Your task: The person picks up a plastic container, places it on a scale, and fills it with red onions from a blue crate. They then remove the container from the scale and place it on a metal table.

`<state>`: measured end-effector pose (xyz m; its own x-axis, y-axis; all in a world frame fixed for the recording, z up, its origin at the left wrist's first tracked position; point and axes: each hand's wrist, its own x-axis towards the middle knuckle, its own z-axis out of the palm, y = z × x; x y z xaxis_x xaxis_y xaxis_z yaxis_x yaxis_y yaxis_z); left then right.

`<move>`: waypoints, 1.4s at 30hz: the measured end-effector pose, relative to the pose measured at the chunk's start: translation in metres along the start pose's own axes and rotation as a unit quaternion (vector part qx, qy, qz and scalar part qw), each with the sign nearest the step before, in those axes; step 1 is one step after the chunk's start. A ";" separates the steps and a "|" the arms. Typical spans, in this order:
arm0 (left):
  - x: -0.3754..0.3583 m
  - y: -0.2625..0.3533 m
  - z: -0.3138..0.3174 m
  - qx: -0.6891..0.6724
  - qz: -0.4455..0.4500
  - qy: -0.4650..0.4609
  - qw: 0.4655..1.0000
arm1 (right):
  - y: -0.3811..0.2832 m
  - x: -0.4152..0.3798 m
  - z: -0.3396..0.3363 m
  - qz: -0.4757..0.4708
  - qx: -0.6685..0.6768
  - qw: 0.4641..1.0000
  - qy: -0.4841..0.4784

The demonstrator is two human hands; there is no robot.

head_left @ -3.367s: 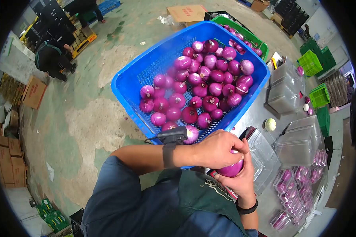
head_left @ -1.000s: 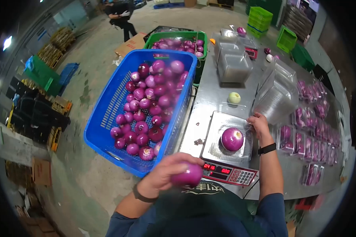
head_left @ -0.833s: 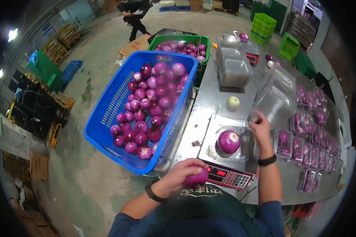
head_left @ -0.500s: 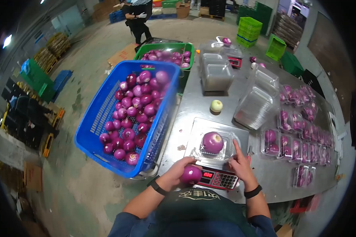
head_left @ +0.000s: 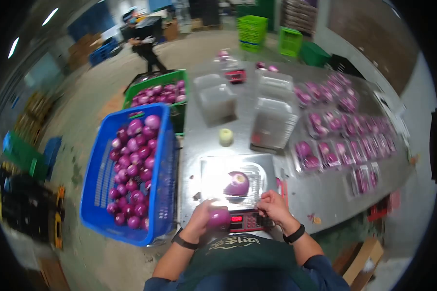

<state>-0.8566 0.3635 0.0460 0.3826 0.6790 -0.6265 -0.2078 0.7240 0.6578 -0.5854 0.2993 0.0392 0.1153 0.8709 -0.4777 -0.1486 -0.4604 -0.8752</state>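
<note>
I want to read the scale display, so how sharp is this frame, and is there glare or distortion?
Head view: motion blur smears the whole frame, so the red digits on the scale are unreadable. Strong glare whitens the steel scale pan beside the onion in the clear tray. Fisheye distortion bends the blue basket and the table edge, with black vignetting at the corners. The left hand holding an onion is soft too.

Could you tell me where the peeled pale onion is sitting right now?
In the head view, the pale onion sits alone on the metal table, just beyond the scale, right of the blue crate.
</note>
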 end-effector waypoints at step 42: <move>0.007 -0.034 0.120 -0.020 -0.017 -0.161 0.987 | 0.062 -0.069 -0.379 0.020 -0.592 0.613 0.522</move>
<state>-0.7389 0.3289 0.0696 0.6542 0.5853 -0.4790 -0.2231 0.7545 0.6172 -0.2302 0.1457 -0.0114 0.7930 0.5547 0.2519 0.5747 -0.8183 -0.0072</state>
